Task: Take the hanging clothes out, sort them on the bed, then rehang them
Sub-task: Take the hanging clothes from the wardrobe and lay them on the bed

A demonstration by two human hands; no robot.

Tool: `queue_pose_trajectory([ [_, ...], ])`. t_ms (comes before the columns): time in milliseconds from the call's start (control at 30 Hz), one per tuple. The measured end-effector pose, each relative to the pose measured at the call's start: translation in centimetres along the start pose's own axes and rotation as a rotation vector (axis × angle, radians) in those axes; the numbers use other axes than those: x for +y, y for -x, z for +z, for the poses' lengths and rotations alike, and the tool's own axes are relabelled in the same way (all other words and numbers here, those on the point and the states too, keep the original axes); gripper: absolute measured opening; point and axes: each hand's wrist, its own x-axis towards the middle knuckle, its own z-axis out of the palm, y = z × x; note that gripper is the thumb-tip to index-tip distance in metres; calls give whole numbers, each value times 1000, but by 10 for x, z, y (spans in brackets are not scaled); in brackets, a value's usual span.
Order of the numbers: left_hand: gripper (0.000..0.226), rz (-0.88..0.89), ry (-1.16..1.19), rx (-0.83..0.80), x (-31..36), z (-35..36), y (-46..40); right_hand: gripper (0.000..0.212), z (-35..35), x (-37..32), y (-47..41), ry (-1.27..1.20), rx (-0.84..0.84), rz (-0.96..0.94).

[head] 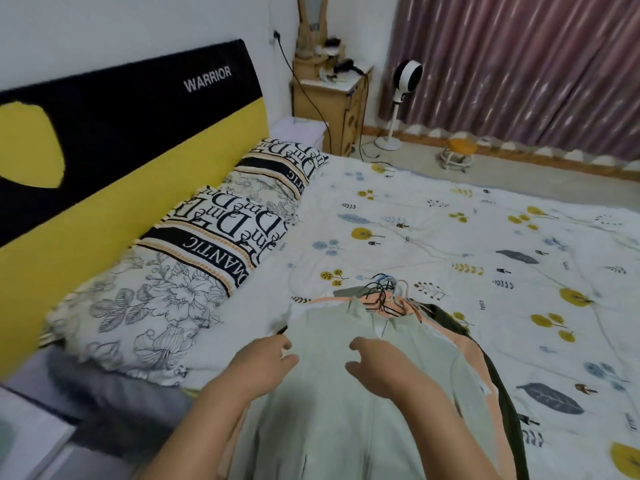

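A stack of clothes on hangers lies on the bed (467,237). On top is a pale green shirt (346,410); peach garments (474,351) and a dark olive one (498,382) peek out underneath on the right. The bunched hanger hooks (384,289) point toward the far side of the bed. My left hand (259,362) hovers at the shirt's left shoulder with fingers loosely bent, holding nothing. My right hand (377,362) hovers over the shirt's chest, fingers relaxed and slightly curled, holding nothing.
A long patterned pillow (194,258) lies along the yellow and black headboard (104,150) on the left. Behind the bed stand a wooden nightstand (332,102), a white fan (405,84) and a small stool (457,154) before the curtain.
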Motion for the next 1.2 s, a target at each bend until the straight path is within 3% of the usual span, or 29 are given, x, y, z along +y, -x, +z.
queue_pose_trajectory([
  [200, 42, -96, 57, 203, -48, -42, 105, 45, -14, -77, 64, 129, 100, -184],
  [433, 44, -326, 101, 487, -79, -73, 224, 41, -24, -155, 123, 216, 152, -504],
  [767, 51, -724, 232, 879, -71, -23, 366, 45, -4, -205, 185, 378, 102, -981],
  [1200, 49, -1149, 374, 990, -72, 71, 539, 46, 99, -283, 309, 607, -132, -1471],
])
